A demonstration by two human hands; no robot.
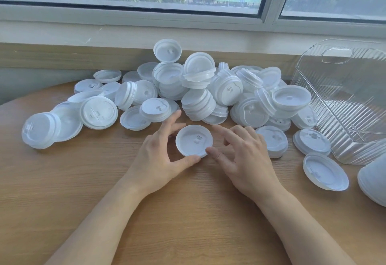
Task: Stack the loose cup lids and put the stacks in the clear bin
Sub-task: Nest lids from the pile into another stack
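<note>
A single white cup lid (193, 140) lies underside up on the wooden table (104, 181), in front of a big heap of loose white lids (198, 89). My left hand (160, 156) curls around the lid's left side, thumb at its near rim and fingers behind it. My right hand (242, 154) sits at the lid's right side, thumb tip touching the near rim, fingers loosely bent above the table. The clear ribbed bin (342, 101) stands at the right, tipped so that its opening faces left.
More lids (325, 171) lie singly near the bin, and a white stack (373, 183) shows at the right edge. A wall ledge and window run behind the heap. Bare wood lies in front of my forearms.
</note>
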